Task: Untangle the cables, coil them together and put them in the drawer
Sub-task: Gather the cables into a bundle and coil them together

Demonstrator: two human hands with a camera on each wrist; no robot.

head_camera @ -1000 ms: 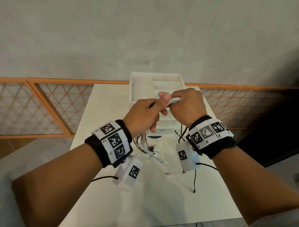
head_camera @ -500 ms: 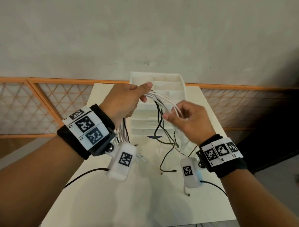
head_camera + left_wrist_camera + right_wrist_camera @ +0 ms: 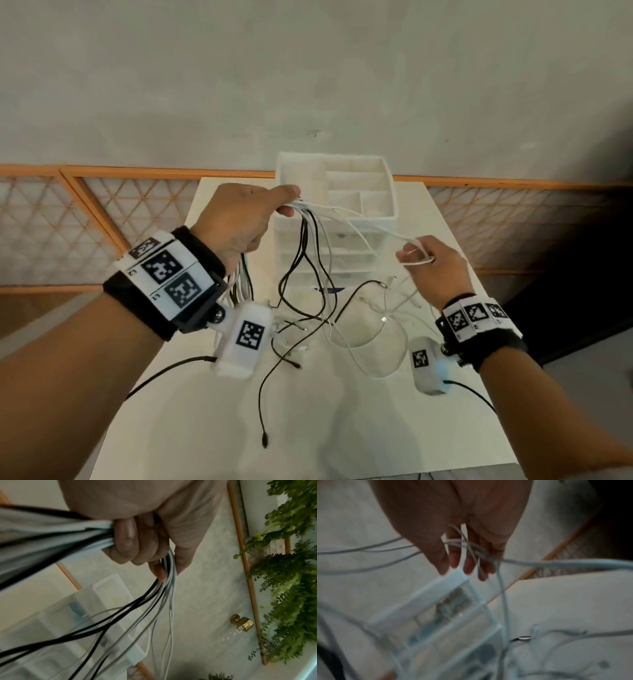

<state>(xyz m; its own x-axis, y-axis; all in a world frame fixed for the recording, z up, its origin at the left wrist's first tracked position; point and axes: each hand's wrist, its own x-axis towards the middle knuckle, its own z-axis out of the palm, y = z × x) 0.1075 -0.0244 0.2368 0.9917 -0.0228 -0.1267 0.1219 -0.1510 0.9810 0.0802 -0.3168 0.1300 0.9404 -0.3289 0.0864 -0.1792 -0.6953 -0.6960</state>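
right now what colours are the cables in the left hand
Black and white cables in the left hand; clearest in the left wrist view.

Left hand point(image 3: 145, 531): palm side cut off by the top edge of the left wrist view; cables point(image 3: 51, 534) near the lens smear into grey and black bands — count not readable.
Right hand point(image 3: 453, 527): blurred in the right wrist view; whether its fingers point(image 3: 469, 566) clamp the white cable point(image 3: 556, 563) cannot be told.
Drawer unit point(image 3: 436, 615): out of focus — contents are indistinct shapes.
Drawer fronts point(image 3: 349, 260): partly screened by hanging cables in the head view.
Cable plugs point(image 3: 264, 439): too small to identify by type.
Table point(image 3: 376, 428): near edge cut off by both forearms.
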